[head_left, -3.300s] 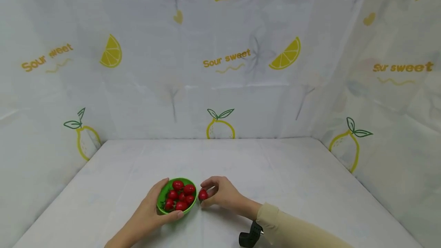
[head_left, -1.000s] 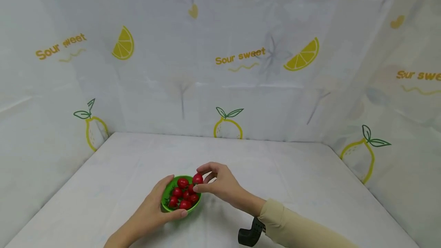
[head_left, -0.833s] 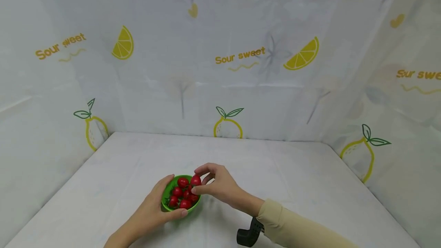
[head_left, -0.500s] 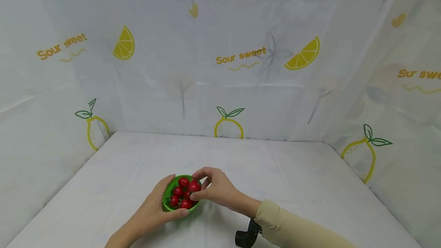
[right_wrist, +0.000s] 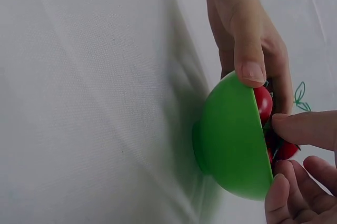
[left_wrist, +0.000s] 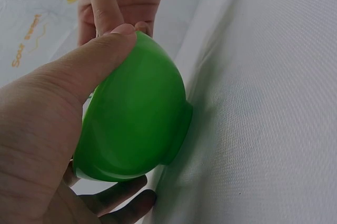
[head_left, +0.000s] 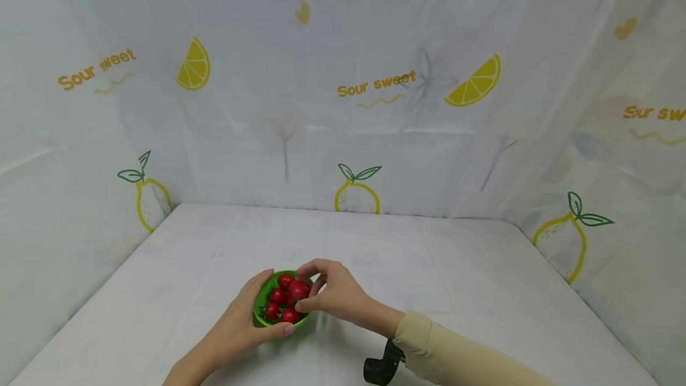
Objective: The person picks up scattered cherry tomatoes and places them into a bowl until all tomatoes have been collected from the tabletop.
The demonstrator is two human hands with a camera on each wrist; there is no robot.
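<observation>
My left hand (head_left: 243, 314) grips a green bowl (left_wrist: 139, 113) by its side, thumb over the near rim and fingers round the far side. Inside lie several red cherry tomatoes (head_left: 272, 311) with green stems. My right hand (head_left: 340, 293) reaches over the bowl's right rim and pinches one cherry tomato (head_left: 298, 292) between thumb and fingers, low among the others. In the right wrist view, the pinched tomato (right_wrist: 287, 151) shows partly behind the fingers. The bowl's foot is right at the white tabletop, its far inner side hidden by the right fingers.
White cloth covers the table (head_left: 455, 290). Behind and at both sides stand white sheet walls (head_left: 241, 76) printed with lemons. A black curved device (head_left: 383, 365) sits under the right forearm, by the beige sleeve (head_left: 455, 350).
My right hand has brought the cherry tomato from beside the bowl over its right rim, then lowered it leftward in among the others. The left hand keeps its grip on the bowl.
</observation>
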